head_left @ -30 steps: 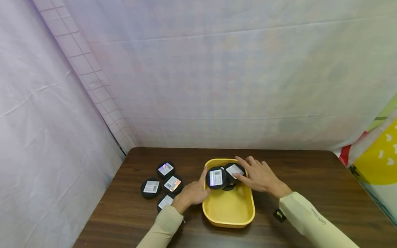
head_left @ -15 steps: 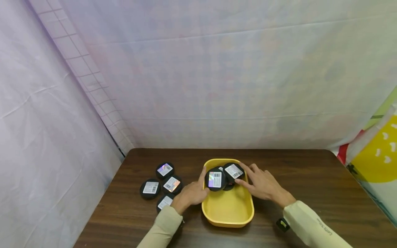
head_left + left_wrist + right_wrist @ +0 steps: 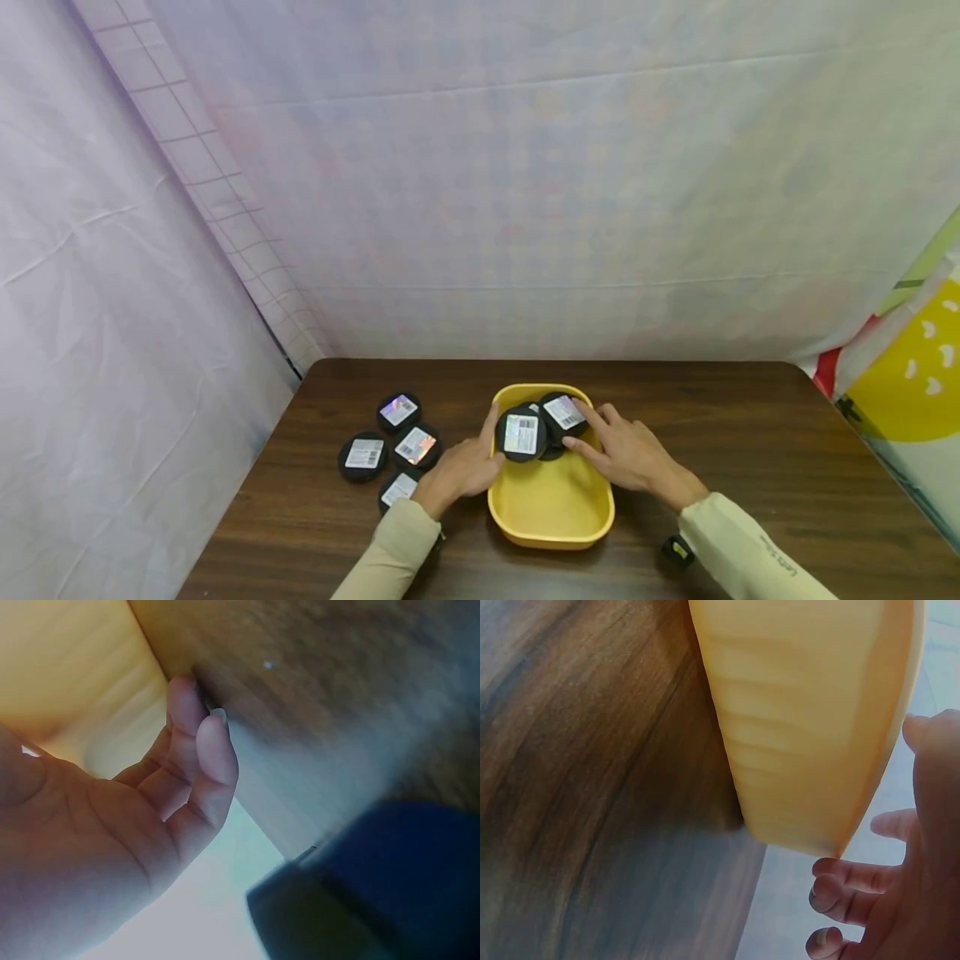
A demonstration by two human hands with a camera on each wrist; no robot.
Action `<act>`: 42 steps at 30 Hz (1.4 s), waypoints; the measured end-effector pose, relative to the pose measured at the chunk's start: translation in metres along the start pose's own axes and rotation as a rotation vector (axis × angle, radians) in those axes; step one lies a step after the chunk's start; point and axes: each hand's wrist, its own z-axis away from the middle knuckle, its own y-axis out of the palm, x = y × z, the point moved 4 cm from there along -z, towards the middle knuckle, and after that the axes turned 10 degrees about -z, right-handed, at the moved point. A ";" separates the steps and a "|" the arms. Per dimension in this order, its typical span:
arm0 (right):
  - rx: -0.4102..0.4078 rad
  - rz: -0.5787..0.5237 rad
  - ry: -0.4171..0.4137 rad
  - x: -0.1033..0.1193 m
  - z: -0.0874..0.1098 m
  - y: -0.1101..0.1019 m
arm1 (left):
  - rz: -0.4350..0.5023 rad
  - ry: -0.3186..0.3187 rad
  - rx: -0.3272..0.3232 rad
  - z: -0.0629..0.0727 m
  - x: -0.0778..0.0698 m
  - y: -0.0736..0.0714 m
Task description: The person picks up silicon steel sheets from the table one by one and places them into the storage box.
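Note:
A yellow plastic basin stands on the table. In its far end lie black round pucks with white barcode labels: a left one, a right one, and at least one more partly hidden under them. My left hand rests at the basin's left rim, index finger extended along it and thumb near the left puck. In the left wrist view its other fingers bend loosely beside the outer wall. My right hand reaches over the right rim, with index finger and thumb touching the right puck.
Several similar labelled black pucks lie on the dark wooden table left of the basin, one partly behind my left wrist. A pale curtain hangs beyond the table's back edge. A small black device sits at my right wrist.
My right hand first draws back slightly toward the rim, then moves in again onto the right puck, which shifts a little left. My left hand stays at the left rim.

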 end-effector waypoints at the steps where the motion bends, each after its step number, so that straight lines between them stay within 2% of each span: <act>1: -0.001 0.001 0.003 0.000 0.000 0.000 | 0.002 0.000 0.001 0.000 0.000 0.000; 7: -0.013 -0.006 0.046 0.005 0.001 0.004 | 0.001 0.012 -0.007 0.000 0.001 0.002; 12: 0.022 -0.021 0.115 0.010 0.002 0.011 | -0.001 0.021 -0.020 0.000 0.001 0.001; 22: 0.048 -0.017 0.193 0.008 0.004 0.020 | 0.009 -0.002 -0.010 -0.001 0.000 0.000; 32: 0.087 -0.066 0.223 0.005 0.006 0.023 | 0.018 -0.001 -0.002 -0.002 0.001 0.001; 42: 0.079 -0.139 0.247 0.002 0.009 0.025 | 0.022 0.006 0.003 -0.003 0.002 0.002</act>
